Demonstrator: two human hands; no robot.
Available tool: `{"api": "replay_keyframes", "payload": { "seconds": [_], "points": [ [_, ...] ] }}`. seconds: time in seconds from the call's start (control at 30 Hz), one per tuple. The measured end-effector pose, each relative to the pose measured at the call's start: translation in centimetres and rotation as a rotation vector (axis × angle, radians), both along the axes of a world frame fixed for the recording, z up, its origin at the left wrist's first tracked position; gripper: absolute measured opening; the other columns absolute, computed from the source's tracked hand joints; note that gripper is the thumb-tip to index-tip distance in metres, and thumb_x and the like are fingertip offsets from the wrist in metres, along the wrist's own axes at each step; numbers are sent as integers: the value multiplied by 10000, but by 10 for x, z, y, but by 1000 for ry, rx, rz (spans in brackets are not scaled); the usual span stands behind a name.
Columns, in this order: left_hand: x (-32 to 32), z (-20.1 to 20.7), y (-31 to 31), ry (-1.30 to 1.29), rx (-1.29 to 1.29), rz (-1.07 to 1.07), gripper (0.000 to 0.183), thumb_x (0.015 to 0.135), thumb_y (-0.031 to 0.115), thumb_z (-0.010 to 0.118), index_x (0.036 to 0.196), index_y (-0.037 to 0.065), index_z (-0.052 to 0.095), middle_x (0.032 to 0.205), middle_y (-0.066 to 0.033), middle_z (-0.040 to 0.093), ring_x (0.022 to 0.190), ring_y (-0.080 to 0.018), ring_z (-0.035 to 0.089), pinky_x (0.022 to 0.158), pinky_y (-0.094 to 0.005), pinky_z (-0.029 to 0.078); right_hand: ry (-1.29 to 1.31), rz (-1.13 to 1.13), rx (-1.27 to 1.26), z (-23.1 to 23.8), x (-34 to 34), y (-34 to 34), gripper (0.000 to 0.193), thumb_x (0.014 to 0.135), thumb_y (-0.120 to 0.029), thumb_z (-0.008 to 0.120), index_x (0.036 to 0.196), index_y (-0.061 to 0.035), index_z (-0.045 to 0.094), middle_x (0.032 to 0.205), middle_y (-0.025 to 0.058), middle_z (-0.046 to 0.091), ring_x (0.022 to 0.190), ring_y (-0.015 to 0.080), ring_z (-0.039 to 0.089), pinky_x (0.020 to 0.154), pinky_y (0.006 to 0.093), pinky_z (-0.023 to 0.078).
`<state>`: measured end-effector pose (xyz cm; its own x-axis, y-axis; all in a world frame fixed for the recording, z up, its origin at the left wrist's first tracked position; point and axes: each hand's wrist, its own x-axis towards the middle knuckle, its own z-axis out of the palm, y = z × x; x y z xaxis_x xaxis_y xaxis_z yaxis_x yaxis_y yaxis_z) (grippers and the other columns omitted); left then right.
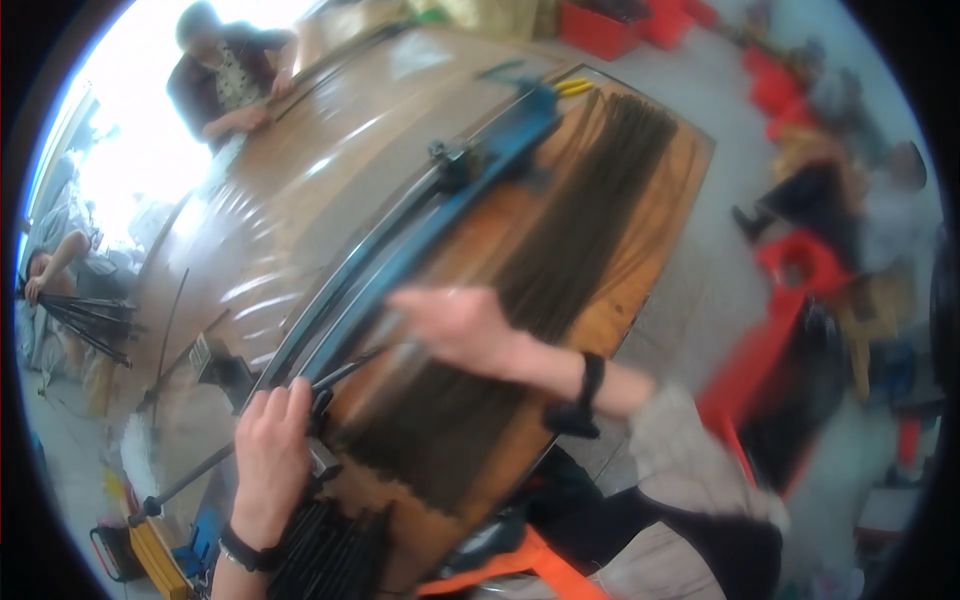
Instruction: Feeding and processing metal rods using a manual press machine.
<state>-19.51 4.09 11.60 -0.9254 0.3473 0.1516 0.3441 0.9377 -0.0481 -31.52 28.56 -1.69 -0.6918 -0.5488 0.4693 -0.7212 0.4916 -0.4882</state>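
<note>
My left hand (272,455) is closed at the near end of a long blue rail fixture (400,270), fingers curled over dark metal parts there. What those fingers grip is hidden. A short dark rod (350,370) sticks out beside them toward my right hand. My right hand (458,325) is over the rail's right side, smeared by motion, so its grip does not show. Under my right forearm lies a wide bundle of thin dark rods (560,240) on a wooden board (620,310). Black rods (335,550) lie close by my left wrist.
Clear sheeting covers the table (240,270) left of the rail. A metal block (457,165) sits on the rail, with yellow-handled pliers (574,87) past its far end. One person (225,80) works across the table, another (60,270) at far left. Red bins (600,28) stand beyond.
</note>
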Motion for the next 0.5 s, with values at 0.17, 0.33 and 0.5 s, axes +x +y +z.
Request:
{"api": "replay_keyframes", "payload": {
  "seconds": [0.17, 0.33, 0.5],
  "points": [
    [37, 17, -36, 169, 119, 102, 465, 839, -21, 622, 1295, 61, 582, 804, -134, 554, 751, -310, 579, 653, -406, 482, -183, 232, -546, 10, 15, -10, 527, 886, -271, 726, 1349, -79, 564, 915, 88, 707, 814, 230, 664, 703, 303, 546],
    [68, 18, -58, 47, -21, 187, 466, 841, 6, 649, 1288, 132, 619, 752, -122, 544, 696, -294, 580, 609, -405, 470, -264, 250, -496, 1, 18, -14, 318, 899, -250, 724, 1166, -82, 685, 735, 34, 609, 740, 162, 582, 638, 290, 484],
    [86, 21, -68, 55, 102, 282, 483, 855, 52, 672, 1309, 208, 625, 688, -102, 516, 614, -273, 561, 570, -397, 460, 152, 131, -648, 35, 31, -54, 140, 913, -214, 709, 968, -91, 746, 712, 18, 592, 731, 164, 567, 653, 304, 468]
  ]
}}
